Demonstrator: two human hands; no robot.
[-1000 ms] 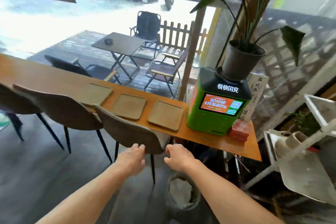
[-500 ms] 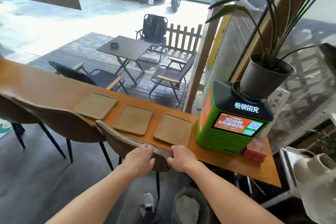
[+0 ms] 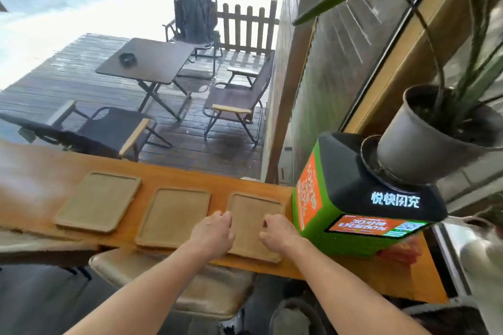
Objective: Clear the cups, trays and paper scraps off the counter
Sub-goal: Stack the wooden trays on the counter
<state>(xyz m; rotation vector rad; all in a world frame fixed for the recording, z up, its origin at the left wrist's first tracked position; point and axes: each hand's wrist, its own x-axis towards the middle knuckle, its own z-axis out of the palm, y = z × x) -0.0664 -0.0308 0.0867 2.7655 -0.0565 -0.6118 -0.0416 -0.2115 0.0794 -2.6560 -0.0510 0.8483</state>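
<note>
Here, both bare hands hovered low over the rightmost tray [image 3: 254,221], apparently poised to lift it by its two sides. The left hand [image 3: 213,231] sat at the tray's left edge, fingers loosely curled and holding nothing; the right hand [image 3: 277,234] was over its middle, likewise loosely curled and empty. Three flat brown trays lay in a row on the wooden counter [image 3: 32,179]: the middle tray [image 3: 170,219] just left of the hands, the far tray [image 3: 99,201] further left. One green charging kiosk [image 3: 326,215] stood immediately right of the right hand. No cups or paper scraps were visible.
</note>
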